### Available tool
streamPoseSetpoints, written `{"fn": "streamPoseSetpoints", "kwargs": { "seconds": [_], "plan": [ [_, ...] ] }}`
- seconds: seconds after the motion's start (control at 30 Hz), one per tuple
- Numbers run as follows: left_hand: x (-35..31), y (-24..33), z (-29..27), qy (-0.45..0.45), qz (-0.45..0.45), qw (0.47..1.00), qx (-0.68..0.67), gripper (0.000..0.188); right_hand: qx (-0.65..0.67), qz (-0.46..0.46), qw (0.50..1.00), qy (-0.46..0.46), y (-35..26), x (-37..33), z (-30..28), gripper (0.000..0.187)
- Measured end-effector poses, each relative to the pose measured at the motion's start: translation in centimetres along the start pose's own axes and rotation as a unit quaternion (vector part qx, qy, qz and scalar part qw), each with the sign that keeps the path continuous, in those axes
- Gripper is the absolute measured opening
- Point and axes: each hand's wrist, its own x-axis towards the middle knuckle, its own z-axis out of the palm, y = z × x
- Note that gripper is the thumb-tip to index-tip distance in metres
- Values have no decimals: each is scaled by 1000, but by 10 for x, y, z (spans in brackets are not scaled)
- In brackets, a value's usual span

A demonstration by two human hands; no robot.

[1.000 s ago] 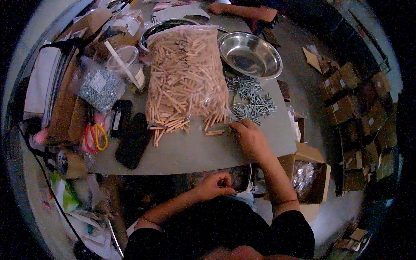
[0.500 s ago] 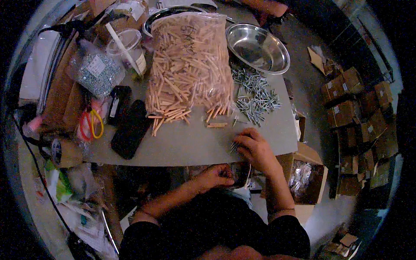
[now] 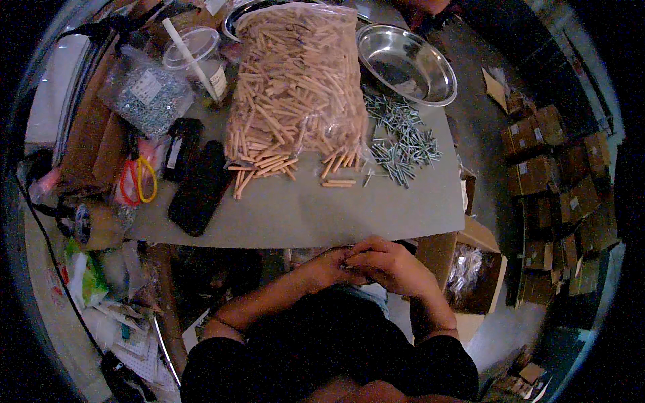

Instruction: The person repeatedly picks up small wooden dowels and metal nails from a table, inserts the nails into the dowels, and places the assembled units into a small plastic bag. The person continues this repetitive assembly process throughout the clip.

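My left hand (image 3: 334,267) and my right hand (image 3: 386,263) meet just below the table's near edge. Both have their fingers curled closed, with the right fingers over the left fingertips. Whatever lies between them is hidden. Beyond, on the grey table (image 3: 289,218), spreads a loose pile of silvery screws (image 3: 405,141). Left of it lies a big clear bag of short wooden sticks (image 3: 295,87), with some spilling from its near end. Two loose sticks (image 3: 338,183) rest side by side in front of the bag, and a few single screws (image 3: 369,176) lie near them.
A steel bowl (image 3: 406,65) stands at the back right. On the left are a bag of small metal parts (image 3: 148,94), a lidded plastic tub (image 3: 201,60), a black phone-like slab (image 3: 199,191) and red-and-yellow-handled scissors (image 3: 139,180). An open carton (image 3: 480,269) sits below right; stacked boxes (image 3: 537,174) stand farther right.
My right hand has drawn back from above the table, where it held a few screws, to meet my left hand below the edge. The view has shifted slightly.
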Motion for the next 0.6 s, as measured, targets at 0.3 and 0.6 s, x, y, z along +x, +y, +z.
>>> {"fn": "streamPoseSetpoints", "kwargs": {
  "seconds": [0.3, 0.6],
  "plan": [
    [-25, 25, 12, 141, 156, 938, 277, 42, -112, -157, 973, 123, 6, -13, -3, 18],
    [-30, 39, 11, 235, 272, 821, 444, 11, -76, -117, 970, 199, 4, -12, 3, 21]
  ]
}}
